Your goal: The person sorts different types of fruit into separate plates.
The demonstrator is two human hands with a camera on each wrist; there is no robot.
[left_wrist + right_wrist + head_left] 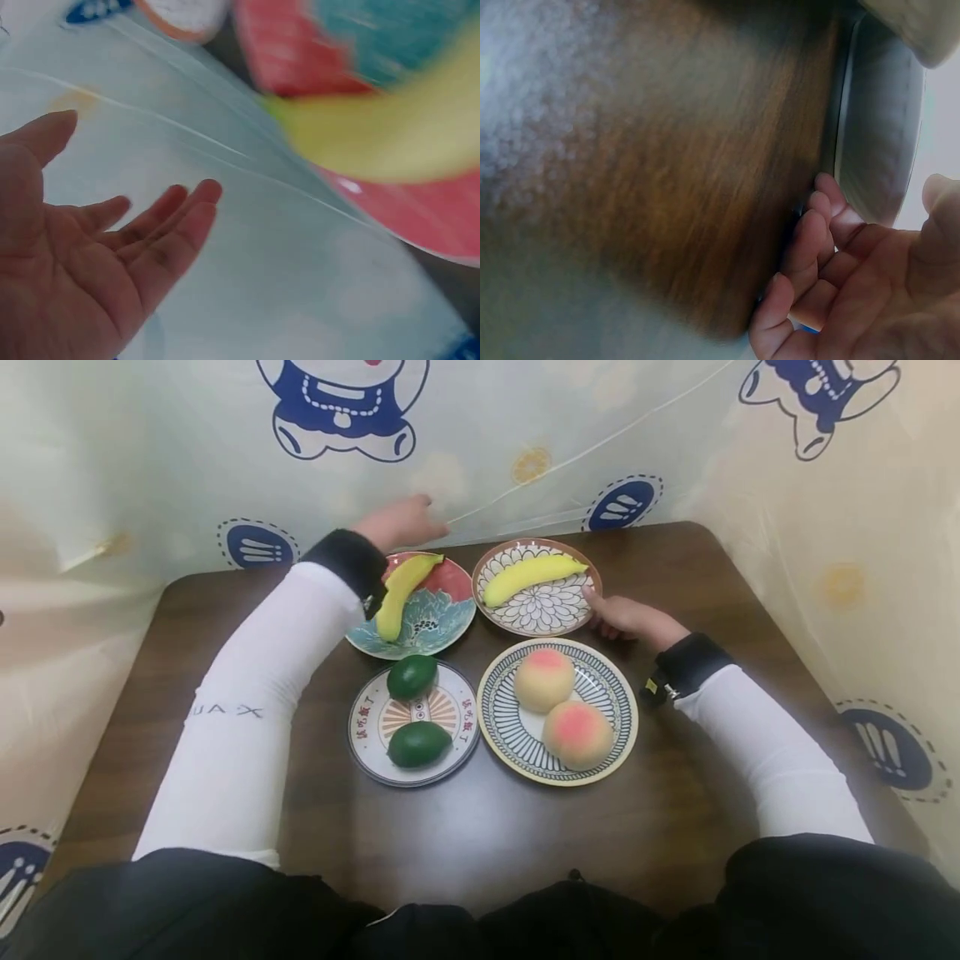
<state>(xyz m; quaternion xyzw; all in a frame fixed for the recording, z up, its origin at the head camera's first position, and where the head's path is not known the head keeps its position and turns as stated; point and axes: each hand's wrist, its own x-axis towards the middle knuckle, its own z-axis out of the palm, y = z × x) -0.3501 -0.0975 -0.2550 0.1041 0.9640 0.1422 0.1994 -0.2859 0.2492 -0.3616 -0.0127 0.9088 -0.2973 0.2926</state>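
Note:
My left hand (405, 522) hovers past the back rim of the red and teal plate (442, 631), which bears a yellow banana (401, 597). In the left wrist view, its palm shows bare, the fingers (169, 244) loosely bent and apart from the thumb. At the right rim of the brown-edged flower plate (551, 614), my right hand (626, 614) has its thumb over the edge and its fingers curled lower down, gripping the rim. A second banana (532, 577) lies on that plate. The right wrist view shows the fingertips (825, 184) against the plate's side.
Nearer the person, a white plate (367, 752) holds two dark green fruits (418, 744). Beside it, a blue-patterned plate (498, 727) carries two peaches (577, 735). The plates stand close together on a brown wooden table (675, 827). A printed sheet (480, 435) hangs behind the table.

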